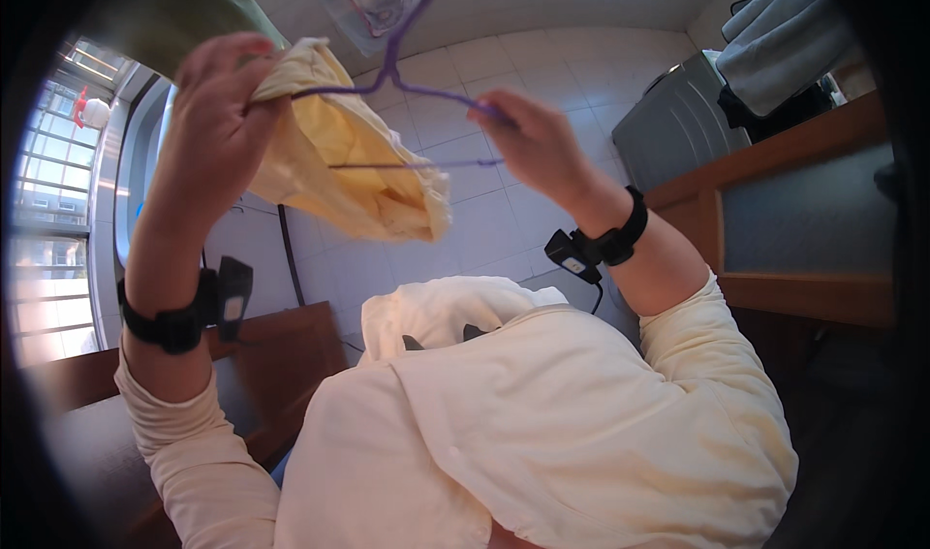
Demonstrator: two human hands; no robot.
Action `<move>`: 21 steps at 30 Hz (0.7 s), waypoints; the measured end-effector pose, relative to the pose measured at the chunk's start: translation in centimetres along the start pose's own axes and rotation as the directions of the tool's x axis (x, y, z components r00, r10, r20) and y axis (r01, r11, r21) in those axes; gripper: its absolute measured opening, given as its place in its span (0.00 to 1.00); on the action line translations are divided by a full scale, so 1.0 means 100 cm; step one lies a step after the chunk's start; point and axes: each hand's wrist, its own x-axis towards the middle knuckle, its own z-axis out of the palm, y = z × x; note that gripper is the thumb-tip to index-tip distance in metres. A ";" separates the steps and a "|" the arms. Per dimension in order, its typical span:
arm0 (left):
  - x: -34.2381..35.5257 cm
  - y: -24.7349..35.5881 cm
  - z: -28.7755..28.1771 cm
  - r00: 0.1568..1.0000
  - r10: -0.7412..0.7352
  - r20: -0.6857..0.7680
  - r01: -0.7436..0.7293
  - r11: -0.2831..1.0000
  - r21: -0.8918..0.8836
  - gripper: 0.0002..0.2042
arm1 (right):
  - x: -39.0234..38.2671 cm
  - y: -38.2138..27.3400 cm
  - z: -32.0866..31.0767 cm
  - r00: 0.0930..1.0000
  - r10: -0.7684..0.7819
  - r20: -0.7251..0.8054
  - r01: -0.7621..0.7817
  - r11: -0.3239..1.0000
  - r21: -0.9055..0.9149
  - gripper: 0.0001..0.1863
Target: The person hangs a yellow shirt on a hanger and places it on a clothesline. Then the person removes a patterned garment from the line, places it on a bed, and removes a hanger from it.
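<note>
A purple clothes hanger (pixel 391 62) is held up in front of me between both hands, its hook pointing away at the top. Its left arm and part of its bottom bar run into the opening of a pale yellow garment (pixel 339 132), whose exact kind I cannot make out. My left hand (pixel 218 98) is closed on the garment's edge beside the hanger's left end. With bent fingers, my right hand (pixel 538 147) grips the hanger's bare right end. The garment hangs from the left side, its lower edge slightly blurred.
A barred window (pixel 48 229) lies at the left. To the right stand a grey appliance like a washing machine (pixel 678 113), grey cloth (pixel 794 45) above it, and a wooden door with a glass panel (pixel 804 215). A clear plastic bag (pixel 363 11) hangs beyond the hanger, over tiled floor (pixel 475 224).
</note>
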 end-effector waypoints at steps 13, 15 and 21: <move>0.032 -0.021 0.020 0.954 -0.253 0.159 0.295 0.884 -0.363 0.13 | -0.026 0.017 0.034 0.771 -0.603 0.204 0.637 0.731 -0.245 0.18; 0.028 -0.026 0.013 0.973 -0.189 0.132 0.226 0.891 -0.394 0.13 | -0.042 0.045 0.056 0.792 -0.060 0.607 0.396 0.808 -0.436 0.13; -0.004 -0.065 -0.018 0.948 -0.289 0.135 0.311 0.932 -0.186 0.14 | -0.035 0.112 0.026 0.730 0.392 0.560 0.263 0.595 -0.759 0.10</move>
